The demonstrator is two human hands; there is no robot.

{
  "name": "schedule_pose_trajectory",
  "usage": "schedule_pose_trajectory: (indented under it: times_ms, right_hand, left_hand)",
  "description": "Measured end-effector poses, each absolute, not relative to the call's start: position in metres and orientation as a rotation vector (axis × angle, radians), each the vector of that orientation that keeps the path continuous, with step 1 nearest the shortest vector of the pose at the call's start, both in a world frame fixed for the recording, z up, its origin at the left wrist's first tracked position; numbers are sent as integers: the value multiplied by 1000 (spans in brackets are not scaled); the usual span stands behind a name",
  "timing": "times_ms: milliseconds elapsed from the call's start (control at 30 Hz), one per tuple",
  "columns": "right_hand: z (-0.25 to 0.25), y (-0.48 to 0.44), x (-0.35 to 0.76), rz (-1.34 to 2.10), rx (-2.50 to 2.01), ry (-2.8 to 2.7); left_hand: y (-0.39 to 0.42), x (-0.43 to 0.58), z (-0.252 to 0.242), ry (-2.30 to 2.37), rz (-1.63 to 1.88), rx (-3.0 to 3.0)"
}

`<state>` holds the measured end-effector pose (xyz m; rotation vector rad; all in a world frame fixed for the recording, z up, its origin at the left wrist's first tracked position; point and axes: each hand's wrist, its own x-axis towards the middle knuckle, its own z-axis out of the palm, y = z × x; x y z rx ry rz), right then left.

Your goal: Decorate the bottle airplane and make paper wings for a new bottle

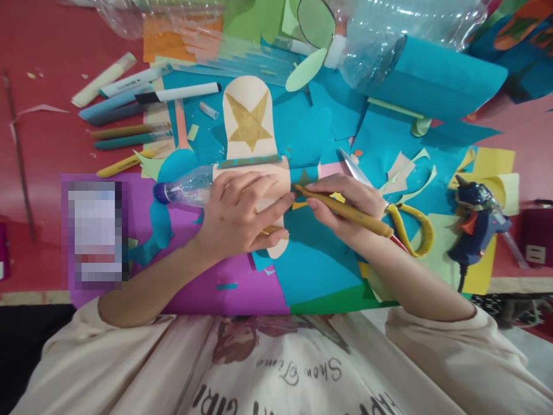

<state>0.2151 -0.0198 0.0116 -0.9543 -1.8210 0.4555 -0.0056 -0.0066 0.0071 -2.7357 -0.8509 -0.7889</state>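
My left hand [242, 216] lies curled over a clear plastic bottle [185, 187] with a blue cap, lying on its side and wrapped in cream paper. A cream paper shape [249, 118] with a tan star stands out from the bottle's far side. My right hand [345, 210] grips a yellow-brown pen [345, 210] like a pencil. The pen's tip meets the paper wrap at the bottle, just beside my left fingertips.
Yellow-handled scissors [410, 222] lie right of my right hand, a blue glue gun [477, 222] further right. Markers [173, 93] and coloured pencils [129, 135] lie at the far left. Blue, purple, green and yellow paper scraps cover the red table [43, 144]. Large clear bottles [389, 40] stand at the back.
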Motion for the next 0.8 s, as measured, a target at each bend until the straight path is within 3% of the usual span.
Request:
schedule_pose_trajectory:
  times_ms: [800]
  right_hand:
    - [13,-22,215,453,-1017,-1806]
  left_hand:
    - [-6,-5,8,-854,-819,-2738]
